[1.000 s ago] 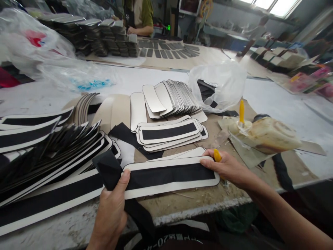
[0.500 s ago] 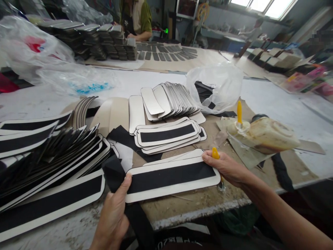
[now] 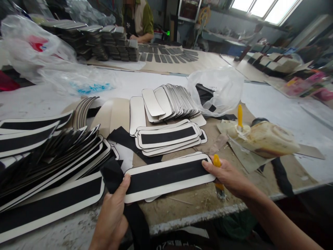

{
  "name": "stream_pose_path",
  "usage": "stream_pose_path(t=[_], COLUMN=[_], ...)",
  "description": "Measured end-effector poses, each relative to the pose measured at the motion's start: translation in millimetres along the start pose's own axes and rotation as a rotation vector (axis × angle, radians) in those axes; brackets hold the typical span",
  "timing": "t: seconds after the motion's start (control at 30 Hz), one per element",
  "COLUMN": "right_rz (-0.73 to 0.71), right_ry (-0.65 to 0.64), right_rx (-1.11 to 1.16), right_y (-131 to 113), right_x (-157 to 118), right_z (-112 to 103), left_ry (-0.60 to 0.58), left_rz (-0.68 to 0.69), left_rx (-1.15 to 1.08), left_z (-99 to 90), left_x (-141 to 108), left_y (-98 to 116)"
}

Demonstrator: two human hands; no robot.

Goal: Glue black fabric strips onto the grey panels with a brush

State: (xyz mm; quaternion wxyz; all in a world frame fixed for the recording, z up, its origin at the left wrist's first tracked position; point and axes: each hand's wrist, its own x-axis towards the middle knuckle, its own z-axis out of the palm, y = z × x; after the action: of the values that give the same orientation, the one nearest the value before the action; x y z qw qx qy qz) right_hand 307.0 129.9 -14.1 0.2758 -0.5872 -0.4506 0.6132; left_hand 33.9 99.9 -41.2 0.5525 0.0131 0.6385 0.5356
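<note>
2 hands share 1 long panel (image 3: 166, 177), white-edged with a black centre, which I see held over the near edge of the counter (image 3: 275, 100). My left hand (image 3: 113, 211) is closed on its left end, thumb on top, where a black band (image 3: 113, 173) folds up beside the thumb. More black band hangs below that hand; I cannot tell whether it is the same piece. My right hand (image 3: 229, 173) pinches the panel's right end, thumb on the face, and also holds a yellow-handled brush (image 3: 216, 161) with its bristles pointing down.

Under the panel, another white edge shows above the brown board (image 3: 182, 208). Just beyond lies a small stack of shorter panels (image 3: 169, 135) with black centres, and behind it a fanned row of white pieces (image 3: 179, 100). To the left I have a large pile of long panels (image 3: 78, 163), overlapping at uneven angles.

On the right, a 2nd yellow-handled brush (image 3: 239, 116) stands upright at the mouth of a stained plastic container (image 3: 273, 139) lying on its side. A translucent plastic bag (image 3: 229, 92) with black pieces inside sits behind the board. Across the counter, a person (image 3: 145, 21) is near grey stacks (image 3: 101, 41).
</note>
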Motion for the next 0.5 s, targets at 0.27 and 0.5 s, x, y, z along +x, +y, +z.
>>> stream_pose_path(t=[0.27,0.5], right_rz=[0.07,0.029], right_ry=[0.081,0.077], right_rx=[-0.011,-0.287], right_y=[1.9,3.8], right_x=[0.4,14.2], right_z=[-3.2,-14.0], left_ry=[-0.081,-0.263], left_rz=[0.015,0.121], left_rx=[-0.068,-0.059], left_z=[-2.1,-15.4], left_x=[-1.1,3.0], left_y=[-5.4,-2.3])
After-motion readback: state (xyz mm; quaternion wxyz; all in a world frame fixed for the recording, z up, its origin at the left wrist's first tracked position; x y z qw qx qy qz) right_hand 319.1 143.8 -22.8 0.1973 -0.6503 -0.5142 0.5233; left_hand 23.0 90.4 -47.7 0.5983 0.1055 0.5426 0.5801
